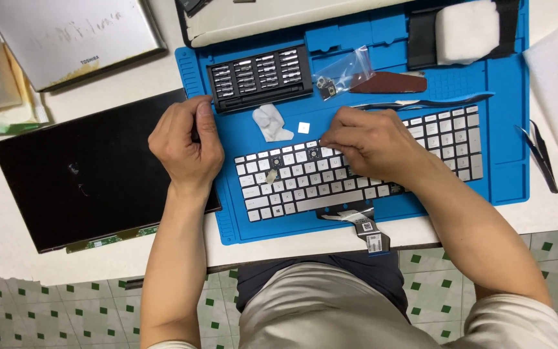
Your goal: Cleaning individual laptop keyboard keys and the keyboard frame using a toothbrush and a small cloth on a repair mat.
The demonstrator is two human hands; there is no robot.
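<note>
While curled loosely, left hand [185, 145] rests on blue mat [511, 129] edge | right hand [369, 142] pinching at keyboard [305, 184] top row, fingertips narrow | screen panel [92, 174] beside on tabletop [130, 262]

Right hand [372, 143] on keyboard [305, 184]

There is one blue mat [510, 129], one gray keyboard [356, 169], one black screen [79, 174], one box of screwdriver bits [259, 77], and two hands.
</note>
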